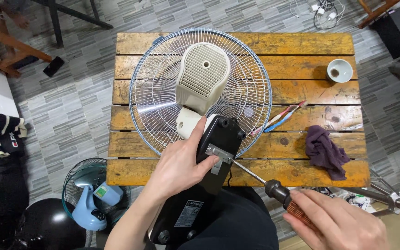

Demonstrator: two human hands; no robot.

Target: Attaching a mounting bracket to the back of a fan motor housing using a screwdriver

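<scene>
A fan lies face down on a slatted wooden table (302,44): round wire grille (251,88), cream motor housing (203,74), black base (211,153) pointing toward me. My left hand (181,164) rests on the black base, fingers on a small metal bracket (216,155). My right hand (336,222) grips a screwdriver (281,194) by its dark and orange handle; the thin shaft reaches up left, tip at the bracket.
On the table's right side lie two toothbrushes (281,118), a purple rag (325,153) and a white cup (339,70). A teal fan (91,203) stands on the tiled floor at lower left, beside a black helmet (47,227). Cables lie beyond the table's far edge.
</scene>
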